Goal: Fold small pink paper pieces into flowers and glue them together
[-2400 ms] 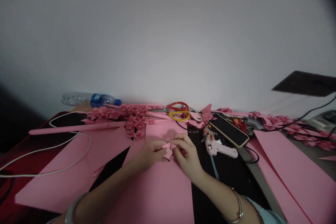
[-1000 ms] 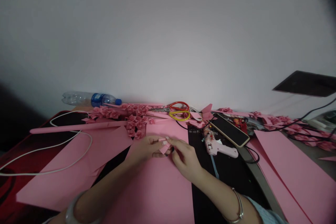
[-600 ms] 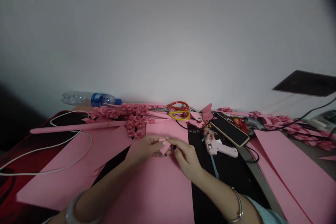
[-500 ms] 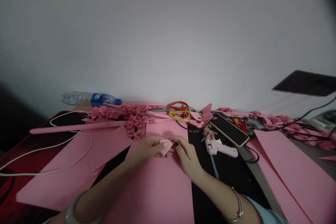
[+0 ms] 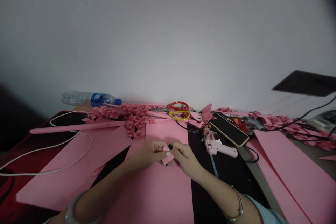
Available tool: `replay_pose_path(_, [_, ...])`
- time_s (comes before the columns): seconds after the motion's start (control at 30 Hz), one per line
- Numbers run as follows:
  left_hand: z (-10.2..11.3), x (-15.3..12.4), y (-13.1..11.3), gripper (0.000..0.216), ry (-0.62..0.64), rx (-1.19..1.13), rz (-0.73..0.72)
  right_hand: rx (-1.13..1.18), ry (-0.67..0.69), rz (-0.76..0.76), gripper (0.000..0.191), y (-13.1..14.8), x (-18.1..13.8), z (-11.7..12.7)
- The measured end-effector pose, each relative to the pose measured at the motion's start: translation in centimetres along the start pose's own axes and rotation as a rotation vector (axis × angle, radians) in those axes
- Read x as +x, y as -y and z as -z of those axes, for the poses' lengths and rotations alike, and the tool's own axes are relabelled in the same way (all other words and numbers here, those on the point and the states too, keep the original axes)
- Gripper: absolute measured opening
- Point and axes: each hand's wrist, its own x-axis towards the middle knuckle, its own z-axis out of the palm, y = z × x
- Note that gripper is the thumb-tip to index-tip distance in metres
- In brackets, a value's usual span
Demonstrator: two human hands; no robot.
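Observation:
My left hand [image 5: 149,154] and my right hand [image 5: 185,158] meet over a large pink paper sheet [image 5: 157,192] in front of me. Both pinch a small folded pink paper piece [image 5: 167,158] between fingertips; the fingers hide most of it. The right thumb, with a dark nail, presses on its top edge. A bangle sits on each wrist.
A pile of small pink paper roses [image 5: 131,119] lies behind the hands, beside a long rolled pink tube [image 5: 76,127]. Red and yellow scissors [image 5: 179,111], a pink glue gun [image 5: 216,143], a phone [image 5: 229,130], a water bottle [image 5: 90,99] and a white cable [image 5: 52,147] surround them.
My hands have kept folding the small pink piece, turning it between the fingertips. They have drawn slightly closer to me, and the right thumb now presses on top.

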Motion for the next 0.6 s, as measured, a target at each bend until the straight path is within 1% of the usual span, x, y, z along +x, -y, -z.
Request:
replay_pose_path(0.13, [0.09, -0.08, -0.10, 0.020, 0.033, 0.019, -0.009, 0.048, 0.024, -0.003, 0.052, 0.04, -0.06, -0.15])
replay_pose_path(0.27, [0.38, -0.06, 0.05, 0.026, 0.092, 0.012, -0.025, 0.050, -0.002, 0.006, 0.051, -0.41, -0.09, -0.17])
replay_pose_path(0.37, [0.51, -0.07, 0.15, 0.027, 0.113, -0.004, -0.005, 0.061, -0.012, -0.005, 0.051, -0.73, -0.16, -0.19])
replay_pose_path(0.6, [0.43, 0.04, 0.63, 0.027, 0.127, -0.052, 0.030, 0.016, -0.068, -0.027, 0.052, -0.86, -0.13, -0.13])
